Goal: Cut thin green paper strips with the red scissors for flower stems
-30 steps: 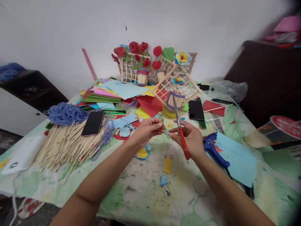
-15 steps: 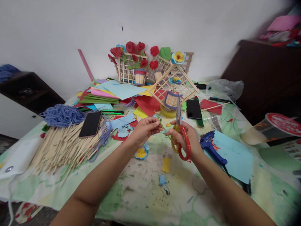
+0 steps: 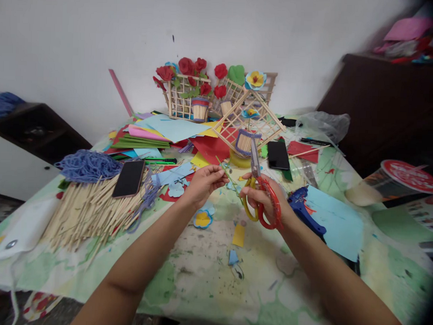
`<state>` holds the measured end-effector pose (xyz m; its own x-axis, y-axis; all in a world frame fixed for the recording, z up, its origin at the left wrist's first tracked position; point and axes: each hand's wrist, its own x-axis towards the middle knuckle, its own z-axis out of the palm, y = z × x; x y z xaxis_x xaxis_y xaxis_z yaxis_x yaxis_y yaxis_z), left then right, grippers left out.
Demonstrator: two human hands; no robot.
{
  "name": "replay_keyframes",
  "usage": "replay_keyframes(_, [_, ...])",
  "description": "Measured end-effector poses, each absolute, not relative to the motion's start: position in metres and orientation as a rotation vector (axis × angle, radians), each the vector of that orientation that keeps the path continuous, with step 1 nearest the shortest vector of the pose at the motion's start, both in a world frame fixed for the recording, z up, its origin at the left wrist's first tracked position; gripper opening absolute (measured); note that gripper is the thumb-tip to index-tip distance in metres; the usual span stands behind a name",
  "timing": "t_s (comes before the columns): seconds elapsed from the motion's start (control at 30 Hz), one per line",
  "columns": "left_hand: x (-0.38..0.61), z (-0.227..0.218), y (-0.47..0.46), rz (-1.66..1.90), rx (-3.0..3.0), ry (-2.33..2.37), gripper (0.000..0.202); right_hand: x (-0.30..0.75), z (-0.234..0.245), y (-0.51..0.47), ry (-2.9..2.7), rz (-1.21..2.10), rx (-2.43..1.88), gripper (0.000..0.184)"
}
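Observation:
Between the fingertips of my left hand (image 3: 211, 180) is a thin green stem (image 3: 231, 174), slanting down toward the other hand. My right hand (image 3: 267, 198) is closed around scissors (image 3: 271, 202) with one red and one yellow handle; their blades point up and away from me. Its thumb and fingertips are near the stem's lower end, but I cannot tell if they pinch it. Below the left hand, a blue-and-yellow paper flower (image 3: 202, 219) lies on the table. Behind the blades stands a diamond-shaped stick trellis (image 3: 235, 130) with a small stick pot (image 3: 246, 142) and paper flowers.
At the left lie a purple yarn pile (image 3: 88, 166), many thin sticks (image 3: 83, 210) and a phone (image 3: 129, 178). Coloured paper sheets (image 3: 168, 127) are stacked at the back. To the right are a blue glue gun (image 3: 305, 210), another phone (image 3: 278, 155) and a lidded cup (image 3: 396, 180).
The stem shows longer and straighter between my hands. My left hand has shifted slightly left and up, and the scissors' handles have turned a little. The whole view has shifted slightly.

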<state>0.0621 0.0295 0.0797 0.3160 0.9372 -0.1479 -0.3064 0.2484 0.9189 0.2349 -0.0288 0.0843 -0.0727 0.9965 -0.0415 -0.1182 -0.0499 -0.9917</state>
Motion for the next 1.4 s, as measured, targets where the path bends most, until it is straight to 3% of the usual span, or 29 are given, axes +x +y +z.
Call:
replay_keyframes(0.43, [0.061,0.086,0.026,1.060,0.983,0.837,0.025,0.233,0.082,-0.026,-1.162,1.318,-1.232,0.050])
replay_keyframes(0.83, [0.060,0.077,0.033,1.072,1.057,0.914,0.025,0.241,0.071,-0.025,-1.032,1.276,-1.042,0.033])
replay_keyframes(1.0, [0.058,0.079,0.030,1.414,1.463,1.157,0.040,0.243,0.080,-0.027,-1.061,1.261,-1.115,0.035])
replay_keyframes(1.17, [0.062,0.090,0.016,1.001,1.814,0.910,0.026,0.243,0.093,-0.033,-1.192,1.294,-1.173,0.035])
replay_keyframes(1.4, [0.066,0.079,0.015,0.628,1.692,0.761,0.018,0.243,0.096,-0.035,-1.214,1.257,-1.229,0.038])
